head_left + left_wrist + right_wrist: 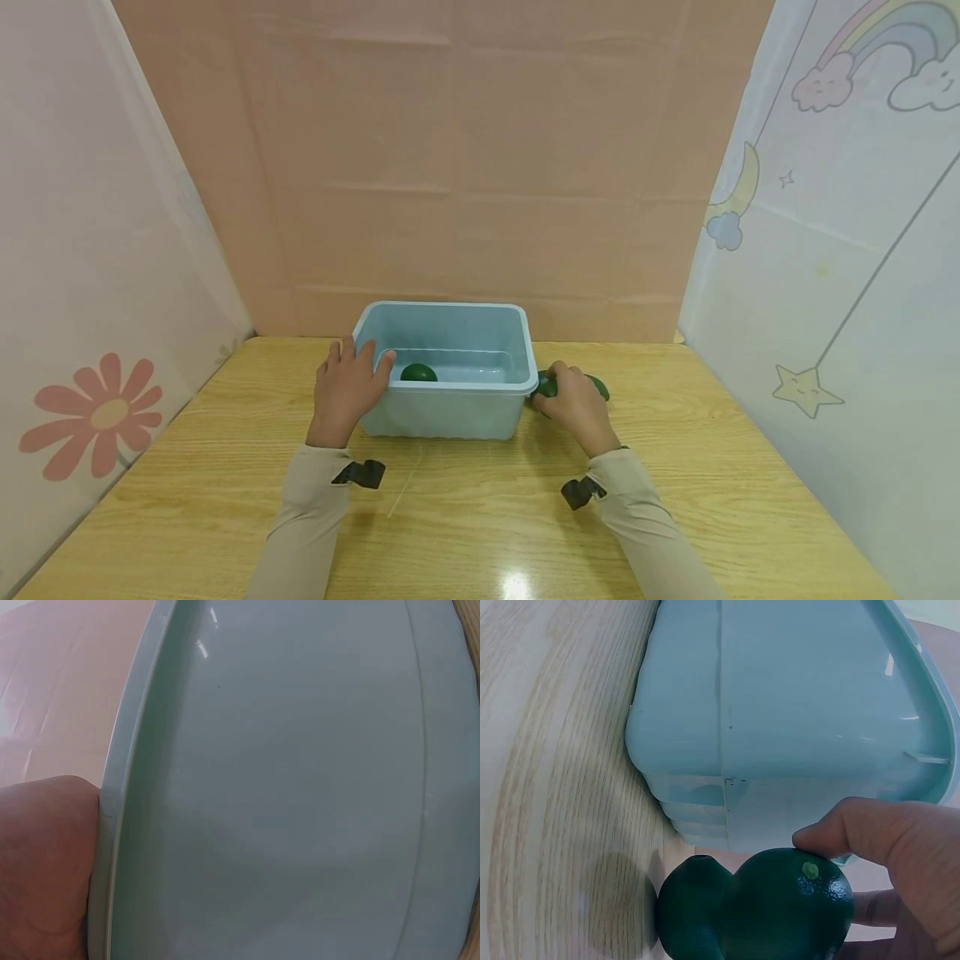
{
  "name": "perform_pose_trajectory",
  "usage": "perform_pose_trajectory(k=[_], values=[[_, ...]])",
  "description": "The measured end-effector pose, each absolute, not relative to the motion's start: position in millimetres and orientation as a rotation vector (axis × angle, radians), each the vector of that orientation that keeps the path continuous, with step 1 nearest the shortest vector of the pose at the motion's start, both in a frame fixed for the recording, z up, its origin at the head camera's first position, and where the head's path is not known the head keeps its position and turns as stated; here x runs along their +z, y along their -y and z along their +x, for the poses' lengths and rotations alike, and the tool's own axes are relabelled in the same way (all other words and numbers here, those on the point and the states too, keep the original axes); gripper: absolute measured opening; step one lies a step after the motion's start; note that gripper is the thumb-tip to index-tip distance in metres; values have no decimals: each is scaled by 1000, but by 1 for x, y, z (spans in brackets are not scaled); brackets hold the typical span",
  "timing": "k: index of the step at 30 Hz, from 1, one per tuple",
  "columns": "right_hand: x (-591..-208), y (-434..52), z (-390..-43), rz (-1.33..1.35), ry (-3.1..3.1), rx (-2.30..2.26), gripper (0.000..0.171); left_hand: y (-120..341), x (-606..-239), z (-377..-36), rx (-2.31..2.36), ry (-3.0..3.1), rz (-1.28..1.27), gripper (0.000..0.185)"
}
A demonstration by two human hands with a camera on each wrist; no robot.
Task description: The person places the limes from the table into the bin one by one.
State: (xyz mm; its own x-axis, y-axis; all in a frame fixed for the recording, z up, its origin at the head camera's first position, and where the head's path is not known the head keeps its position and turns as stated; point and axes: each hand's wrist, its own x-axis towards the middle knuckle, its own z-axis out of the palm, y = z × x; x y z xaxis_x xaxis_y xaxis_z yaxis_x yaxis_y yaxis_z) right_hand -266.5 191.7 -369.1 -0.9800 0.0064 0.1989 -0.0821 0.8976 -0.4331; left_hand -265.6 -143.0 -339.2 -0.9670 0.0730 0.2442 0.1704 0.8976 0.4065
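- Wooden tabletop (465, 508); backdrop (465, 167) at twelve o'clock.
- Left hand (347, 385), fingers spread, touches the bin (442, 414) at eight o'clock, perhaps steadying it.
- Right hand (579, 408), four o'clock, pinches one green fruit (791, 907), presumably against rolling; a second fruit (418, 372) lies inside.

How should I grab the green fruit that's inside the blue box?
Probably from above, through the open top of the blue box, holding the green fruit by its curved sides. Its visible top is round, with no handle showing, and the front wall hides its lower part, so coming straight from the front looks blocked.
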Motion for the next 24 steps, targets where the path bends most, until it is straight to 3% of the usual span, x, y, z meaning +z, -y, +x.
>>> perform_pose_trajectory(k=[24], values=[[-368, -189, -267, 56, 2819, 676, 45, 143, -338, -266, -637, 2848, -190, 61]])
